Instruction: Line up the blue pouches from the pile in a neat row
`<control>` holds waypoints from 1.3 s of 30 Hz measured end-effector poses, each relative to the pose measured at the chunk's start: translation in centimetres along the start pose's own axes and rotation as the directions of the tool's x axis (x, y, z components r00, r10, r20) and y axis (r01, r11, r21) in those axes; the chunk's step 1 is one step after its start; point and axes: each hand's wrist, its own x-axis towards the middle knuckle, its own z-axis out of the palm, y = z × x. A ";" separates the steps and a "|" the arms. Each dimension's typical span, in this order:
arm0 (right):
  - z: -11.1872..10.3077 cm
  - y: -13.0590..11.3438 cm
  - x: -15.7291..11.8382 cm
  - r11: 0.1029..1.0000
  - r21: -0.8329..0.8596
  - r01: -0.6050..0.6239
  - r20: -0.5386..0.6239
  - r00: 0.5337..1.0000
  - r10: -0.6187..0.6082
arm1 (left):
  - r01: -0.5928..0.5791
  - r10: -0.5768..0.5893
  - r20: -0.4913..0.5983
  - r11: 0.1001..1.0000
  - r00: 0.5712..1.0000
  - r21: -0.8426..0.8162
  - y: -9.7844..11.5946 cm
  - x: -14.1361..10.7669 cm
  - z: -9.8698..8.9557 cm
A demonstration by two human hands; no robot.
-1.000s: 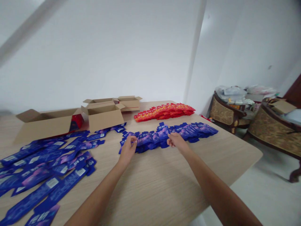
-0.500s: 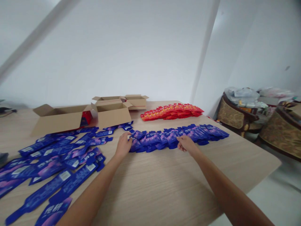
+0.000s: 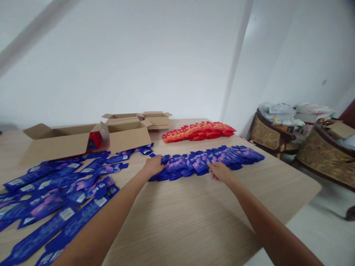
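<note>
A long row of overlapping blue-purple flat cartons [image 3: 198,164] with pink prints runs across the table in front of me. At its left end is my left hand [image 3: 154,166], fingers closed over the carton there; its fingertips are partly hidden. Farther along, my right hand [image 3: 219,172] is at the near edge of the row, its thumb and index finger closed on the edge of a flat carton and its other fingers curled under. To the left lies a loose, jumbled heap of the same blue flat cartons [image 3: 46,201], several showing white barcode labels.
Behind the blue row lies a similar row of red flat cartons [image 3: 199,132]. Open cardboard boxes stand at the back left, the largest box [image 3: 58,146] beside a smaller box [image 3: 129,138]. Right of the table [image 3: 177,218] are patterned chairs [image 3: 270,135] piled with bags.
My left hand has moved right and farther over the left end of the blue row. The right hand stays at nearly the same spot on the row. The view has shifted slightly to the right.
</note>
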 end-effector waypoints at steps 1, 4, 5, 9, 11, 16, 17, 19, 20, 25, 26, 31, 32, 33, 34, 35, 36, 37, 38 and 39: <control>0.0 0.1 -0.2 1.000 -0.008 0.002 -0.003 1.000 -0.002 | -0.011 0.011 -0.004 1.000 1.000 0.014 0.1 -0.2 -0.1; 0.0 0.4 -0.7 1.000 -0.020 0.003 -0.001 1.000 -0.003 | -0.057 0.058 -0.019 0.998 0.998 0.033 0.3 -0.9 -0.4; 0.0 0.6 -1.0 1.000 -0.020 0.003 -0.001 1.000 -0.003 | -0.075 0.076 -0.025 0.997 0.997 0.033 0.2 -1.1 -0.6; 0.4 1.5 -2.1 0.999 0.013 0.034 -0.008 0.999 -0.034 | -0.125 0.127 -0.071 0.992 0.989 0.028 -0.6 -2.4 -1.7; 0.7 1.8 -2.8 0.997 0.044 0.064 -0.004 0.998 -0.064 | -0.137 0.134 -0.137 0.991 0.982 -0.013 -1.0 -3.3 -1.8; 1.8 2.4 -4.1 0.987 0.094 0.131 -0.013 0.991 -0.130 | -0.251 0.175 -0.297 0.938 0.939 -0.239 -0.8 -6.0 0.2; 2.0 2.5 -4.2 0.985 0.104 0.138 -0.016 0.990 -0.137 | -0.267 0.188 -0.295 0.929 0.937 -0.257 -0.7 -6.4 0.7; 2.4 2.6 -4.4 0.983 0.116 0.143 -0.017 0.990 -0.142 | -0.289 0.215 -0.274 0.919 0.937 -0.268 -0.6 -7.0 1.7; 2.6 2.7 -4.4 0.982 0.119 0.145 -0.016 0.989 -0.145 | -0.300 0.232 -0.260 0.916 0.937 -0.267 -0.6 -7.3 2.1; 2.8 2.6 -4.7 0.977 0.101 0.187 -0.024 0.982 -0.185 | -0.331 0.272 -0.230 0.903 0.934 -0.275 -1.1 -8.1 2.1; 2.9 2.3 -4.8 0.974 0.091 0.206 -0.021 0.978 -0.205 | -0.330 0.270 -0.232 0.901 0.934 -0.281 -1.3 -8.3 1.9; 4.0 -0.9 -6.2 0.939 0.090 0.331 0.046 0.941 -0.336 | -0.205 0.143 -0.262 0.952 0.954 -0.227 -3.3 -8.9 1.1; 4.5 -1.8 -6.4 0.929 0.093 0.359 0.064 0.929 -0.366 | -0.116 0.063 -0.261 0.974 0.963 -0.194 -4.2 -9.0 1.0; 5.0 -2.7 -6.6 0.915 0.095 0.392 0.081 0.913 -0.400 | -0.018 -0.024 -0.258 0.987 0.966 -0.160 -5.2 -8.9 0.9; 5.7 -3.6 -6.7 0.897 0.095 0.431 0.098 0.893 -0.440 | 0.074 -0.105 -0.255 0.989 0.961 -0.128 -6.3 -8.8 0.7; 6.4 -4.5 -6.7 0.875 0.092 0.475 0.109 0.869 -0.483 | 0.146 -0.167 -0.252 0.984 0.953 -0.101 -7.4 -8.6 0.4; 7.1 -5.3 -6.8 0.850 0.085 0.520 0.116 0.842 -0.527 | 0.194 -0.208 -0.250 0.978 0.946 -0.079 -8.5 -8.3 0.2; 7.8 -5.9 -6.8 0.822 0.076 0.564 0.119 0.813 -0.569 | 0.217 -0.226 -0.248 0.974 0.942 -0.064 -9.4 -7.9 -0.1; 8.4 -6.5 -6.8 0.793 0.063 0.606 0.117 0.785 -0.609 | 0.222 -0.228 -0.246 0.974 0.942 -0.052 -10.1 -7.4 -0.4; 9.0 -6.8 -6.8 0.764 0.047 0.644 0.112 0.757 -0.644 | 0.223 -0.226 -0.239 0.974 0.945 -0.039 -10.7 -6.7 -0.5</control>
